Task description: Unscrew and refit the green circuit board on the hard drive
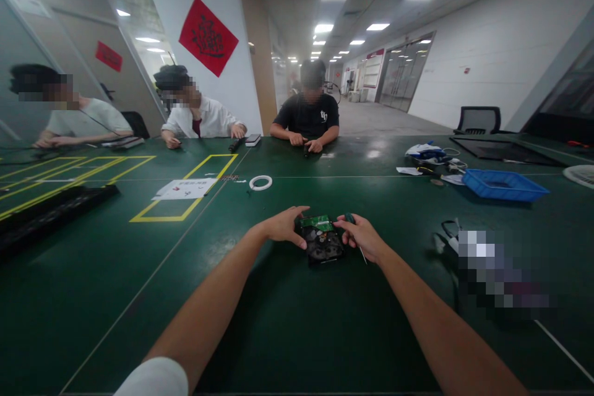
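Observation:
A hard drive (323, 249) with a green circuit board (316, 221) on its far part lies in front of me on the green table. My left hand (285, 228) is at its left side, thumb against or close to the edge, fingers spread past the far left corner. My right hand (364, 238), closed, holds a screwdriver (349, 218) with a dark green handle. Its thin shaft slants down toward me, away from the drive. The right fingertips are close to the board's right edge; whether they touch it I cannot tell.
A white ring (260, 183) and a paper sheet (184, 189) lie farther off. To the right are a blue tray (503, 185), cables (429, 153) and a blurred object (496, 272). A long black part (55, 213) lies left. Several people sit across the table.

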Demonstrator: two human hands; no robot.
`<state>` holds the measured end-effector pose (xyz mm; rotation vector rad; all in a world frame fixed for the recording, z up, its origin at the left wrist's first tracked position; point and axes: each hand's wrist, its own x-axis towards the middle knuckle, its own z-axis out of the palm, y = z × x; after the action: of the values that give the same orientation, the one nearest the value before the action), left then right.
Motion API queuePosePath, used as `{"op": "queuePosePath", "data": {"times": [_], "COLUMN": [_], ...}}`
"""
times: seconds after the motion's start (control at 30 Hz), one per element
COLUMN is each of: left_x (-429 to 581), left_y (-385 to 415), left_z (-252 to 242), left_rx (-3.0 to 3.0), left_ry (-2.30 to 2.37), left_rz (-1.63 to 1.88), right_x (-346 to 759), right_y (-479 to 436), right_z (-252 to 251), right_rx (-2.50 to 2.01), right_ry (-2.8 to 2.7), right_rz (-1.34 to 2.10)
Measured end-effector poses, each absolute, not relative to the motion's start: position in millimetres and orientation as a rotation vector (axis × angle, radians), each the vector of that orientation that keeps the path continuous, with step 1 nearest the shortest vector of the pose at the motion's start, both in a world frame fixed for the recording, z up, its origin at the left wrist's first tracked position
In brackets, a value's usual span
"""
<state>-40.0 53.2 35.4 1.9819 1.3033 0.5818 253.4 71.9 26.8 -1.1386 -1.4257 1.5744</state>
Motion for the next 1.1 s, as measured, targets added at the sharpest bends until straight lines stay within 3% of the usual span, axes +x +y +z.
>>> {"op": "queuePosePath", "data": {"times": [0.33,0.6,0.87,1.1], "left_x": [-18,8,-3,-16], "left_y": [45,36,39,48], "left_z": [47,57,64,67], "left_rx": [2.173,2.176,1.996,2.217], "left_ry": [1.504,1.855,1.505,1.609], "left_rz": [0.407,0.199,0.375,0.769], "right_x": [262,276,275,279], "right_y": [91,94,78,85], "right_z": [16,19,38,32], "right_rx": [-1.099,-1.125,-1.035,-1.077], "right_ry": [-1.108,-1.273,-1.550,-1.752], "right_rz": [1.328,0.730,0.088,-0.004]}}
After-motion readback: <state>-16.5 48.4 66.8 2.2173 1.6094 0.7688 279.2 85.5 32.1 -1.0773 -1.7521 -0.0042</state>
